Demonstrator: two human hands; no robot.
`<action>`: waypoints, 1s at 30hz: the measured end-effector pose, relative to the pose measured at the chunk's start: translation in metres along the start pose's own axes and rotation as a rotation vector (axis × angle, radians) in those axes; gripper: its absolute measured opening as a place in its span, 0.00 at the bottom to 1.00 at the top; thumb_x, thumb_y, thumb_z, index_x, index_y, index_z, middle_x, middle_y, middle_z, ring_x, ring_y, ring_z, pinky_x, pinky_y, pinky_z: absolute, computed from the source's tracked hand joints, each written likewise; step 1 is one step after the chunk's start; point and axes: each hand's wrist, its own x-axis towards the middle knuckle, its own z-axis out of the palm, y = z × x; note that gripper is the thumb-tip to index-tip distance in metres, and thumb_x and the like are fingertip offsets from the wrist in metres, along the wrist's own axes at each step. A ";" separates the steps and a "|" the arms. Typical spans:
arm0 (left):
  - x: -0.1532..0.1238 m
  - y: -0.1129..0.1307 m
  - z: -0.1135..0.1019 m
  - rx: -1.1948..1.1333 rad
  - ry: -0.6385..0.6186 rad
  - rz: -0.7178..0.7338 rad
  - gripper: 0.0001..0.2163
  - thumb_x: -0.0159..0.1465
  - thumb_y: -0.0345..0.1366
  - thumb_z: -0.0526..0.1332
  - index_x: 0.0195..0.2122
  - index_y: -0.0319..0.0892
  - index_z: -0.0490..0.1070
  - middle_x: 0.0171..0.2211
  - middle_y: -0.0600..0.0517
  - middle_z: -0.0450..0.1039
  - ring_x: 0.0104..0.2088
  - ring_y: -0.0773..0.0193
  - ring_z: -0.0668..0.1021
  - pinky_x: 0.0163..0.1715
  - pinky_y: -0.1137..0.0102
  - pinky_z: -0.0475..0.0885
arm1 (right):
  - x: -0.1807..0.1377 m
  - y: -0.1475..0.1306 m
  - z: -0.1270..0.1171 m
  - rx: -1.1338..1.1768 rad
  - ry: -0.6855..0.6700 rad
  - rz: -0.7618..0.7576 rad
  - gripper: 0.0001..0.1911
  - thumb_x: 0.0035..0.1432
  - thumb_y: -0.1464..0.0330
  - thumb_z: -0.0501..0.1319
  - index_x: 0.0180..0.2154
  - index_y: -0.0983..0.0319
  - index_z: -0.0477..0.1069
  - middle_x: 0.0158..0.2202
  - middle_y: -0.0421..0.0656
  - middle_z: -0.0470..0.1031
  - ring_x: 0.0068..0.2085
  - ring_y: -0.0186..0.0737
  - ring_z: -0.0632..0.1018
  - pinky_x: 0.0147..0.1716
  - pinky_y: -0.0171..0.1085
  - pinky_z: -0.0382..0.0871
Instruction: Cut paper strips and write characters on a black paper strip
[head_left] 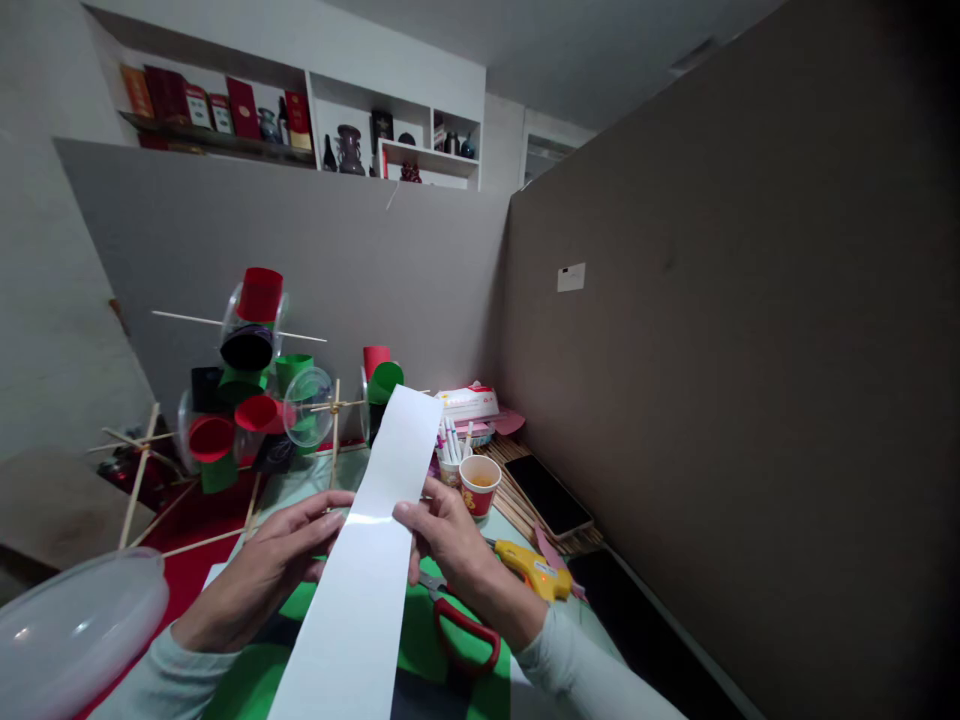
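A long white paper strip [371,560] runs from the bottom of the view up toward the far side of the desk. My left hand [266,570] pinches its left edge with thumb and fingers. My right hand [450,545] grips its right edge, the thumb lying on top of the strip. Both hands hold it above green paper sheets [420,640] lying on the desk.
Red-handled scissors [461,625] and a yellow glue gun [532,570] lie right of my right hand. A paper cup [480,485], pens, a phone [555,495] and skewers sit further back. A cup-and-stick wheel model [255,395] stands left. A clear lid [75,625] is bottom left. Grey partitions enclose the desk.
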 end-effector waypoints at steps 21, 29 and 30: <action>-0.008 0.012 0.001 0.174 0.299 0.300 0.17 0.51 0.52 0.74 0.33 0.45 0.80 0.41 0.49 0.81 0.39 0.58 0.77 0.37 0.73 0.73 | -0.013 -0.010 0.024 0.144 0.208 -0.072 0.16 0.50 0.63 0.67 0.42 0.60 0.77 0.38 0.42 0.79 0.38 0.41 0.78 0.40 0.38 0.71; -0.007 0.024 -0.009 0.319 0.407 0.288 0.22 0.42 0.55 0.76 0.33 0.46 0.83 0.32 0.52 0.80 0.35 0.60 0.75 0.32 0.77 0.69 | -0.010 -0.037 0.008 0.096 0.237 -0.188 0.24 0.51 0.49 0.70 0.42 0.60 0.76 0.36 0.41 0.78 0.38 0.38 0.76 0.39 0.34 0.68; -0.007 0.025 -0.008 0.324 0.418 0.302 0.22 0.43 0.55 0.76 0.33 0.46 0.82 0.32 0.53 0.79 0.35 0.61 0.74 0.33 0.78 0.69 | -0.010 -0.037 0.009 0.070 0.236 -0.193 0.22 0.49 0.53 0.73 0.41 0.60 0.77 0.36 0.41 0.78 0.37 0.37 0.76 0.38 0.34 0.68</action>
